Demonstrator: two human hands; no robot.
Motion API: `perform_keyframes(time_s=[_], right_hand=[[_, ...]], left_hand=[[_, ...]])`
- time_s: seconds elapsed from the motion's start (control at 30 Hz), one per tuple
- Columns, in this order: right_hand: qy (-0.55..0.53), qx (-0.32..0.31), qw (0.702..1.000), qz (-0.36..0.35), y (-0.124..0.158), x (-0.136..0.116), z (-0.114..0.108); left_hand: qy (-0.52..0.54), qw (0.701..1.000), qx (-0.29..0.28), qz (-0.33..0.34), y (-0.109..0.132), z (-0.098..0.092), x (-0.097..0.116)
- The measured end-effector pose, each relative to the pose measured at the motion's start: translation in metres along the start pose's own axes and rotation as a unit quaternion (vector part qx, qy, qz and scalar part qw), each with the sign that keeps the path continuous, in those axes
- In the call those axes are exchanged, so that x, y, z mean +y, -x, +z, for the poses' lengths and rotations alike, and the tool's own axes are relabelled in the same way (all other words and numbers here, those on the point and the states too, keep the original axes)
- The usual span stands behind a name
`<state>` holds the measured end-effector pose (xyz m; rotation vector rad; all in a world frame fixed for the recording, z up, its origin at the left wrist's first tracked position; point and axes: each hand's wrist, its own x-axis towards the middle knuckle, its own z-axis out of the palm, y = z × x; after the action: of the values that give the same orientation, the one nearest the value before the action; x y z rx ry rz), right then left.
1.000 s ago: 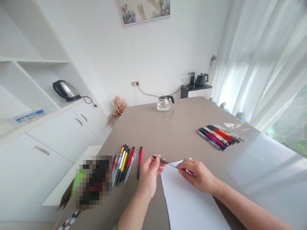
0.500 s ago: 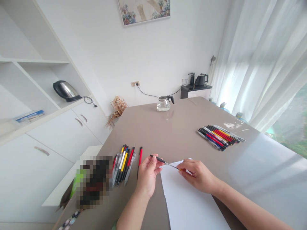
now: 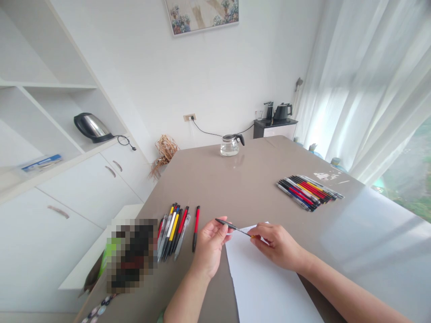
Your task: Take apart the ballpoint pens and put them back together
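Note:
My left hand (image 3: 210,246) pinches the black front section (image 3: 226,223) of a pen, its tip pointing up and left. A thin refill (image 3: 243,232) runs from that section toward my right hand (image 3: 274,246). My right fingers are closed on the pen's other end, where a bit of yellow shows; most of that part is hidden. Under my right hand lies a sheet of white paper (image 3: 266,287). Just left of my left hand is a red and black pen (image 3: 195,229). Beyond it lies a loose group of mixed pens (image 3: 173,231).
A row of many-coloured pens (image 3: 308,193) lies at the right of the table (image 3: 208,179). A glass pot (image 3: 230,147) with clear liquid stands at the far edge. A blurred dark item (image 3: 133,255) and a beaded string (image 3: 97,311) are at the left edge.
My left hand has moved slightly right with the black section, closer to my right hand. Less of the refill shows between the hands. My right hand has stayed in place.

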<state>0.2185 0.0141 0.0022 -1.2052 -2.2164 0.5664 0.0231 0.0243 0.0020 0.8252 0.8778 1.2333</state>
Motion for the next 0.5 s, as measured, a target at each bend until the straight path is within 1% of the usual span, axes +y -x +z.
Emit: perform_keyframes(time_s=[0.1, 0.3, 0.5], right_hand=[[-0.003, -0.008, 1.0, 0.002, 0.0001, -0.0005, 0.0005], [-0.004, -0.016, 1.0, -0.01, 0.0002, -0.0012, -0.0006], [-0.006, -0.016, 1.0, -0.014, 0.0, -0.0015, -0.0017]], left_hand=[[-0.003, 1.0, -0.002, 0.004, 0.0001, -0.0005, -0.0006], [-0.051, 0.997, 0.011, 0.057, 0.0011, -0.0021, 0.0004], [-0.01, 0.997, 0.02, 0.074, -0.0012, -0.0036, 0.0044]])
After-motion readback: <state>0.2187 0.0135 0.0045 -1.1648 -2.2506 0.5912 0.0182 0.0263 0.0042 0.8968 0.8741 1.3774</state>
